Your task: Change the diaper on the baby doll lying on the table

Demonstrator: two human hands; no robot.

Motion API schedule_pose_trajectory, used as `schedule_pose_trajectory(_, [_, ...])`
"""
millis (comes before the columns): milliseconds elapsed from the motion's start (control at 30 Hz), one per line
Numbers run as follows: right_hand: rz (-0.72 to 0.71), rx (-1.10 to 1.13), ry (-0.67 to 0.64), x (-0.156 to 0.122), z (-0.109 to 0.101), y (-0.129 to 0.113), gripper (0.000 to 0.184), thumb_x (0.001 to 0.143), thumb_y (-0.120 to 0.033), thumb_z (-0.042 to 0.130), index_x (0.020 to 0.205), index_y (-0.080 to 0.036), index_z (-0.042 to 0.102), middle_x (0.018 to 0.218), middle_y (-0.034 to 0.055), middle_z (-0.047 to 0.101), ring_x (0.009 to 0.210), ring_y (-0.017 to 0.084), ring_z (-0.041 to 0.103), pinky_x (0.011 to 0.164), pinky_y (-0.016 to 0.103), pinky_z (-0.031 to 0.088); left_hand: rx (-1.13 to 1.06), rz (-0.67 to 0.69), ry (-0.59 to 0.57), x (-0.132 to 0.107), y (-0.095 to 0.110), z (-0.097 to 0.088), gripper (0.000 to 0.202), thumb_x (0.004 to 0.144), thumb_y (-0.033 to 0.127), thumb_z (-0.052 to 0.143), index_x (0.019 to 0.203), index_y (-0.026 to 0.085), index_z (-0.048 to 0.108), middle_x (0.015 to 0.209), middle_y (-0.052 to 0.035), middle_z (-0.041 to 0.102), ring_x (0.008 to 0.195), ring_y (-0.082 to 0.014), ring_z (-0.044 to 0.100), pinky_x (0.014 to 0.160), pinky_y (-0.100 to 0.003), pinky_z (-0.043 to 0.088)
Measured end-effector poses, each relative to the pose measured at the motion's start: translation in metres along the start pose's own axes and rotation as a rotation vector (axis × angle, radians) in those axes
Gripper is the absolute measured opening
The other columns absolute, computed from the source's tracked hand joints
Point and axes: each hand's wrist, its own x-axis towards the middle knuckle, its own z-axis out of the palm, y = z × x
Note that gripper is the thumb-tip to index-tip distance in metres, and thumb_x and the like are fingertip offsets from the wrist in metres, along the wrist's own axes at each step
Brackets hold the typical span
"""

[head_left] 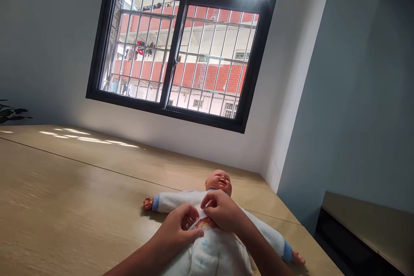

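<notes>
A baby doll lies on its back on the wooden table, head toward the window and arms stretched out. Its white jacket has blue cuffs. White padded cloth, which looks like a diaper, covers its lower body. Over the doll's belly, my left hand is curled with thumb and fingers closing on the jacket's lower edge. My right hand pinches the jacket's front just below the doll's chin. A strip of orange-brown belly shows between jacket and diaper. The fingertips' exact hold is partly hidden.
The light wooden table has seams across it and reaches the wall below a barred window. Leaves of a plant show at the left edge. A dark-fronted piece of furniture stands beyond the table's right edge.
</notes>
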Motion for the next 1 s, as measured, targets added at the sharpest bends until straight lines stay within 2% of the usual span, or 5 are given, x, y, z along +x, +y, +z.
schedule_pose_trajectory(267, [-0.010,-0.048,-0.040,-0.002,-0.010,0.001,0.028,0.061,-0.005,0.054,0.084,-0.016,0.066,0.066,-0.0047,0.059,0.045,0.008,0.052,0.041,0.018,0.033,0.017,0.027,-0.015,0.000,-0.001,-0.002,0.048,0.068,0.038,0.082,0.107,0.014,0.069,0.092,-0.0031,0.057,0.076,-0.0142,0.048,0.069,-0.026,0.039])
schedule_pose_trajectory(467, [-0.123,-0.121,-0.086,-0.003,-0.014,0.001,0.030,0.058,-0.017,0.080,0.087,-0.016,0.071,0.068,-0.0048,0.060,0.059,0.009,0.053,0.050,0.018,0.035,0.029,0.090,-0.065,0.000,-0.002,-0.003,0.053,0.071,0.040,0.080,0.119,0.019,0.071,0.095,-0.0041,0.051,0.081,-0.0170,0.049,0.075,-0.029,0.041])
schedule_pose_trajectory(600, [-0.067,-0.131,-0.055,-0.007,-0.012,-0.004,0.006,0.070,-0.014,0.063,0.074,-0.016,0.066,0.055,-0.0040,0.058,0.050,0.010,0.052,0.046,0.020,0.030,0.066,0.073,-0.081,-0.002,0.005,-0.005,0.048,0.072,0.038,0.078,0.117,0.019,0.072,0.095,-0.0032,0.050,0.081,-0.0166,0.048,0.076,-0.029,0.040])
schedule_pose_trajectory(767, [-0.045,-0.125,0.046,-0.006,-0.015,-0.006,0.022,0.060,-0.003,0.053,0.075,-0.016,0.062,0.055,-0.0054,0.055,0.051,0.010,0.050,0.045,0.020,0.029,0.059,0.033,-0.052,-0.003,0.007,-0.004,0.050,0.070,0.033,0.078,0.115,0.016,0.066,0.095,-0.0028,0.053,0.077,-0.0142,0.048,0.072,-0.026,0.039])
schedule_pose_trajectory(1000, [0.135,-0.068,-0.060,-0.004,-0.017,0.001,0.032,0.055,-0.004,0.050,0.081,-0.022,0.047,0.048,-0.0105,0.048,0.040,0.012,0.049,0.042,0.021,0.034,0.119,0.012,-0.007,-0.006,0.010,-0.004,0.047,0.068,0.029,0.079,0.111,0.016,0.064,0.095,-0.0040,0.058,0.082,-0.0173,0.054,0.073,-0.027,0.044])
